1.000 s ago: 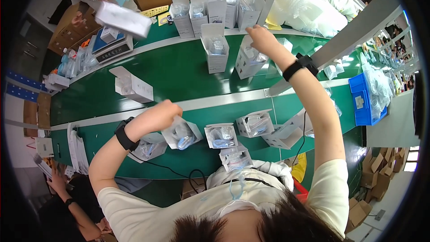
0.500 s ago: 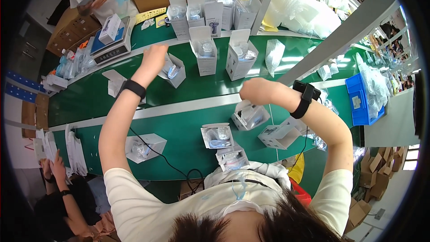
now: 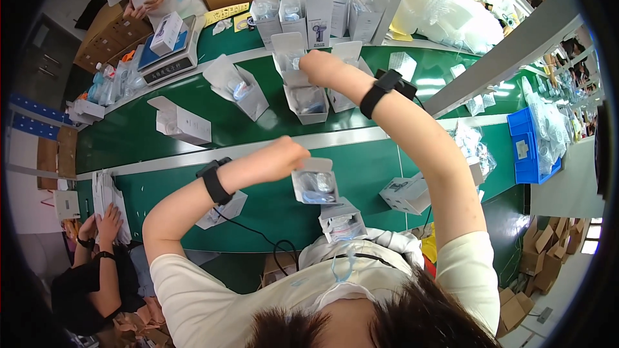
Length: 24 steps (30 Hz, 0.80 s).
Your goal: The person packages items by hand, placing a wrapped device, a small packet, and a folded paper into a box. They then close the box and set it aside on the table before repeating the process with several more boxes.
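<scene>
My right hand (image 3: 324, 69) is closed at the upper flap of an open white carton (image 3: 307, 111) on the far green surface. A clear-wrapped item shows inside. Nearer me, my left hand (image 3: 288, 156) closes at the upper left edge of another open white carton (image 3: 316, 188), which holds clear-bagged parts. My fingertips are partly hidden at both cartons. Just below it is another open carton (image 3: 342, 222). Two open cartons stand behind my right hand, partly covered by it. To the left stands an open filled carton (image 3: 244, 95), with a tipped carton (image 3: 184, 125) beside it.
Several filled cartons (image 3: 318, 22) stand along the back. At the back left, a scale (image 3: 171, 58) bears a closed box. A metal post (image 3: 503, 51) slants across the right, near a blue bin (image 3: 530, 148). A black cable (image 3: 251, 238) crosses the near table. Other people work at left.
My right hand has carried its carton from the near table to the far surface. My left hand has let go of the carton at left and come nearer, to another carton.
</scene>
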Each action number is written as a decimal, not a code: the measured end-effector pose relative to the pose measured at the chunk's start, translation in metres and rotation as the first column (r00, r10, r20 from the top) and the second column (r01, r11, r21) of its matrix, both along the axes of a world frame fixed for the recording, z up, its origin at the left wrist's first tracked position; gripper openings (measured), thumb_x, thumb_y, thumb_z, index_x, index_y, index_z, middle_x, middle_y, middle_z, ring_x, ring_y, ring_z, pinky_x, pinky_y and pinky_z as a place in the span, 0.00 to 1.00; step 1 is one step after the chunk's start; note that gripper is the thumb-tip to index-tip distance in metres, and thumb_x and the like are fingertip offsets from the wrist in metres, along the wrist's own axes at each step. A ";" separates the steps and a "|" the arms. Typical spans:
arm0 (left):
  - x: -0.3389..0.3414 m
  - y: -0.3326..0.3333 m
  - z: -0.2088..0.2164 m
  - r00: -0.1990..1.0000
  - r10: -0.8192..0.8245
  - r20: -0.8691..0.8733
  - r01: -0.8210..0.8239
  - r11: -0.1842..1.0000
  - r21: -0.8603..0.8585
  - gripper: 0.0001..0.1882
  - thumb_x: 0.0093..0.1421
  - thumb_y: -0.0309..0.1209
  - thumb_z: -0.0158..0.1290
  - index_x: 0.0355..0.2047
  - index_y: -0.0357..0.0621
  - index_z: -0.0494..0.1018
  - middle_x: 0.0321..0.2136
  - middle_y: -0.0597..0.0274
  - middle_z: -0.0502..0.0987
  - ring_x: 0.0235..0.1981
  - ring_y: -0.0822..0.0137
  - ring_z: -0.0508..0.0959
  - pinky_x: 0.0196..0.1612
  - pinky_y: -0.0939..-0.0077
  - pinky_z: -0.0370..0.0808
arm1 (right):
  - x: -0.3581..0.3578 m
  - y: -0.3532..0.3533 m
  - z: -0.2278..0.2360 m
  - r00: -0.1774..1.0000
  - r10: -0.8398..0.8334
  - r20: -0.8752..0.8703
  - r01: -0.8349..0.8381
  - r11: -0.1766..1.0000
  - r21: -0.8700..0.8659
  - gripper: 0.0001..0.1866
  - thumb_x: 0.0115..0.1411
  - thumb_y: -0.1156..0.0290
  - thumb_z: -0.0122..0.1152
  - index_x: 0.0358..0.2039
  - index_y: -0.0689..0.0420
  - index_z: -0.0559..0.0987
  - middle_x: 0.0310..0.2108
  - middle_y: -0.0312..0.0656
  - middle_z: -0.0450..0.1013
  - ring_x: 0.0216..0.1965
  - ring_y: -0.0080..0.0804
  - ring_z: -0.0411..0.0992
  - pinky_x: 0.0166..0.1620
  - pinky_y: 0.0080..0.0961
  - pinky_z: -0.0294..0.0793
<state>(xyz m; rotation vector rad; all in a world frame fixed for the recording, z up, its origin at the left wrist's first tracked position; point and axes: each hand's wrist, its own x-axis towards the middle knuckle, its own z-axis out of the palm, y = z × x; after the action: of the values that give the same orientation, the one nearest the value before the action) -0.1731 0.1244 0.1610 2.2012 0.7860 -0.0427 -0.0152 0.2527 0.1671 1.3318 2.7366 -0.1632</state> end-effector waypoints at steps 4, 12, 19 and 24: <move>-0.030 0.034 0.022 0.970 0.235 0.056 -0.240 0.966 0.101 0.05 0.44 0.20 0.49 0.24 0.33 0.71 0.20 0.42 0.71 0.27 0.49 0.74 0.29 0.63 0.70 | 0.014 -0.046 0.006 0.973 0.052 -0.226 0.046 0.911 0.409 0.06 0.47 0.72 0.55 0.20 0.62 0.73 0.23 0.48 0.70 0.31 0.43 0.72 0.32 0.34 0.73; -0.094 0.093 -0.007 0.870 0.488 -0.071 -0.446 0.840 0.310 0.10 0.47 0.24 0.53 0.30 0.33 0.71 0.22 0.46 0.74 0.27 0.53 0.75 0.31 0.67 0.70 | 0.037 -0.178 0.030 0.922 0.387 -0.024 -0.316 0.713 -0.626 0.16 0.47 0.60 0.59 0.27 0.63 0.75 0.23 0.52 0.72 0.29 0.48 0.72 0.30 0.36 0.72; -0.093 0.043 0.037 0.816 0.569 -0.103 -0.424 0.710 0.562 0.23 0.47 0.30 0.55 0.43 0.33 0.65 0.40 0.43 0.70 0.42 0.48 0.70 0.44 0.66 0.67 | 0.042 -0.167 0.022 0.883 0.416 -0.217 -0.468 0.763 -0.446 0.18 0.39 0.82 0.51 0.35 0.60 0.75 0.26 0.51 0.72 0.32 0.48 0.71 0.35 0.37 0.71; -0.098 -0.075 0.135 0.779 0.604 0.171 -0.549 0.523 0.652 0.29 0.47 0.32 0.57 0.48 0.36 0.62 0.43 0.46 0.69 0.42 0.50 0.71 0.43 0.69 0.68 | 0.064 -0.097 0.053 0.983 0.178 -0.037 -0.181 0.938 -0.297 0.17 0.42 0.84 0.49 0.34 0.58 0.76 0.29 0.50 0.72 0.35 0.46 0.70 0.38 0.34 0.70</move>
<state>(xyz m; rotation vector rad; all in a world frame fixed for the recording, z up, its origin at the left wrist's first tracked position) -0.2708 0.0492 0.2960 2.4557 1.7866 0.5969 0.0484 0.1555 0.2198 0.9988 2.6840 -0.5459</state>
